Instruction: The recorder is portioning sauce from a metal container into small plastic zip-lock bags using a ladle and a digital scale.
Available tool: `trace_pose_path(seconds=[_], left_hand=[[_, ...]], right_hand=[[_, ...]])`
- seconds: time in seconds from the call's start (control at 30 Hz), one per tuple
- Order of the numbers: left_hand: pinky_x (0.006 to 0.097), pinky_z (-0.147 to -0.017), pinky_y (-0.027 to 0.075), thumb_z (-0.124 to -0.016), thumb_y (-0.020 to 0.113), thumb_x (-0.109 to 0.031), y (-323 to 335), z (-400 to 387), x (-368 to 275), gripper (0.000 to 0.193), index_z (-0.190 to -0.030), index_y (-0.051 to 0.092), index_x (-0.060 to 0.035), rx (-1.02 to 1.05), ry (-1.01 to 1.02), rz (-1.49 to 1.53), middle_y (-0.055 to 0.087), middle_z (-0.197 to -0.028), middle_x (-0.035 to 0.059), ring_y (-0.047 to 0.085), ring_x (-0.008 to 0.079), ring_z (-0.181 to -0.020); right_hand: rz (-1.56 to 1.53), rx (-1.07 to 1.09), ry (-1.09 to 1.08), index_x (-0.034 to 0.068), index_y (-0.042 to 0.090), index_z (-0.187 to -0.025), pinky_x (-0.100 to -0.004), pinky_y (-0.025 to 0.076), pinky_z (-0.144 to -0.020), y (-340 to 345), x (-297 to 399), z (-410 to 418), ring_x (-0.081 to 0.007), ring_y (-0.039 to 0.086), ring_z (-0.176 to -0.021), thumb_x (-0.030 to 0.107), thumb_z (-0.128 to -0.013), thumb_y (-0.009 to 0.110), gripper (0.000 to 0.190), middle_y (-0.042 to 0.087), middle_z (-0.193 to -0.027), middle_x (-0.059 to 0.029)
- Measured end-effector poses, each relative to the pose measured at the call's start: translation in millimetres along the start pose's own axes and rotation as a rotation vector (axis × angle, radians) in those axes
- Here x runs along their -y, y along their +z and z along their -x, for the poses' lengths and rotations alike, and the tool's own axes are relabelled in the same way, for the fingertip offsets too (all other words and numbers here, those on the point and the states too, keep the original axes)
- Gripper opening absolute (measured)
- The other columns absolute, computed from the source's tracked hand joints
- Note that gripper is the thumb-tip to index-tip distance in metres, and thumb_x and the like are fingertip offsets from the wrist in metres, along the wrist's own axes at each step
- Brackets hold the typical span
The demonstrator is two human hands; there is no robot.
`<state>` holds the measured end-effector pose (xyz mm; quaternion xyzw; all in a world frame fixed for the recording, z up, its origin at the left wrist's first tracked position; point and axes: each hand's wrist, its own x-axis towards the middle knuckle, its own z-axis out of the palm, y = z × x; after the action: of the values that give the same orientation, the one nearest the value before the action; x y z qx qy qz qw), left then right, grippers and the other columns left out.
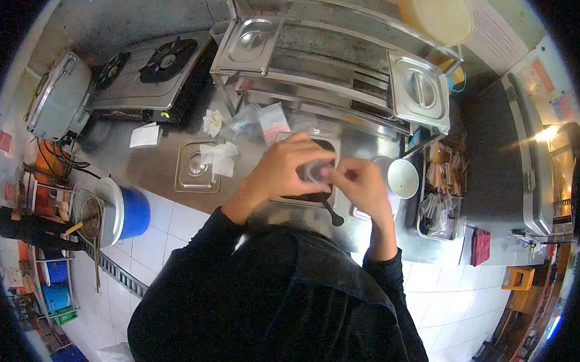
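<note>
My left hand [290,169] is closed around a small clear plastic cup [314,171], its fingers curled about the sides. The fingertips of my right hand [359,183] touch the cup's near right rim; blur hides whether they pinch it. Below both hands, a steel food pan [336,156] with dark contents sits on the counter, partly covered by my hands. A black-handled ladle or spoon [335,219] sticks out over the pan's near edge. Left of the pan, a steel lid [182,182] lies flat with crumpled tissue [223,159] on it.
A gas stove [144,87] stands at the back left. Steel shelving [322,86] with lidded pans [420,92] rises behind the counter. White cups [403,178] and a tray of plastic-wrapped utensils [440,200] are at the right. A person's dark-clothed legs [34,227] show at far left.
</note>
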<state>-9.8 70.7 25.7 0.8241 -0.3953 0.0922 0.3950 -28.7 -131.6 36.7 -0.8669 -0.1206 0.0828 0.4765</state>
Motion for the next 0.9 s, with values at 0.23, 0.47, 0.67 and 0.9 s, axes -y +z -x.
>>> trace_pose_path(seconds=[0.23,0.47,0.67,0.9], left_hand=[[0.0199,-0.062,0.043,-0.057,0.087,-0.016,-32,35,20,0.064,-0.115,0.063,-0.0064,-0.179,-0.335,0.110,0.061,-0.099,0.0006,0.054,0.0058,-0.081],[0.0158,-0.062,0.046,-0.061,0.082,-0.001,-35,64,33,0.072,-0.127,0.053,-0.0065,-0.298,-0.618,0.538,0.061,-0.108,0.0050,0.056,0.0048,-0.082],[0.0171,-0.066,0.048,-0.067,0.078,0.001,-31,69,36,0.063,-0.124,0.052,-0.0042,-0.363,-0.621,0.686,0.062,-0.108,0.0062,0.058,0.0041,-0.080],[0.0208,-0.069,0.050,-0.068,0.077,0.000,-34,90,43,0.059,-0.121,0.052,-0.0028,-0.444,-0.683,0.767,0.062,-0.106,0.0082,0.061,0.0100,-0.084]], right_hand=[[0.187,0.267,0.038,0.007,0.059,-0.107,-0.0292,0.045,-0.056,8,-35,57,-0.0198,0.061,-0.061,0.041,-0.073,0.076,0.051,0.061,-0.066,-0.0094],[-0.127,0.062,-0.011,0.001,0.065,-0.080,-0.0277,0.046,-0.059,27,-48,23,-0.0151,0.062,-0.064,0.022,-0.080,0.072,0.022,0.065,-0.069,-0.0103],[0.019,-0.442,-0.016,0.000,0.064,-0.079,-0.0312,0.047,-0.055,54,-77,-18,-0.0234,0.062,-0.056,0.021,-0.084,0.068,0.022,0.064,-0.066,-0.0140],[0.010,-0.240,-0.247,0.001,0.067,-0.090,-0.0331,0.049,-0.062,37,-79,-8,-0.0266,0.063,-0.068,0.016,-0.083,0.067,0.016,0.066,-0.080,-0.0132]])
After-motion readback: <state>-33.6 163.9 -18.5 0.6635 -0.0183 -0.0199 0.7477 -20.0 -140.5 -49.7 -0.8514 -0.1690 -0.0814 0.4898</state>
